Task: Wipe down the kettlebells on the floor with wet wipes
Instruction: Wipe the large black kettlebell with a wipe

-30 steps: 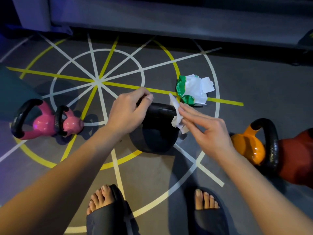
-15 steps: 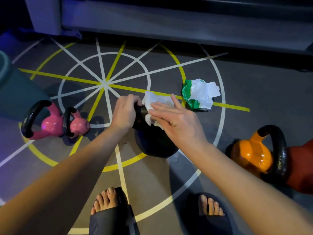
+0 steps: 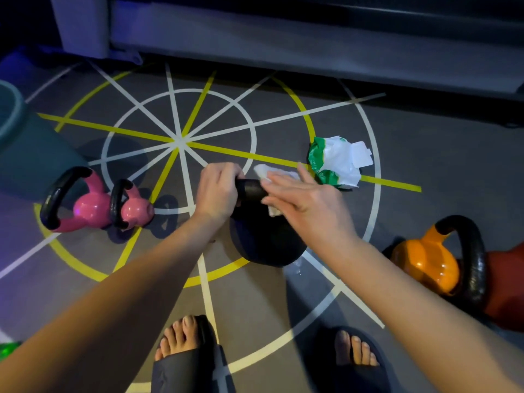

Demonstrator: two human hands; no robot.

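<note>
A black kettlebell (image 3: 263,242) stands on the marked floor in front of my feet. My left hand (image 3: 217,191) grips the left end of its handle. My right hand (image 3: 306,199) lies flat with straight fingers, pressing a white wet wipe (image 3: 266,170) against the handle's right part. A green and white wipe pack (image 3: 336,163) lies open just beyond my right hand. Two pink kettlebells (image 3: 93,207) sit at the left, the smaller pink one (image 3: 133,208) beside the larger. An orange kettlebell (image 3: 425,265) stands at the right.
A red object (image 3: 504,285) lies behind the orange kettlebell at the right edge. A dark teal object (image 3: 25,157) fills the left side. A grey bench or frame (image 3: 283,41) runs along the back. My sandalled feet (image 3: 187,355) are at the bottom.
My right hand with the wipe has slid from the handle's right end leftward over the handle. My left hand has closed round the handle's left end.
</note>
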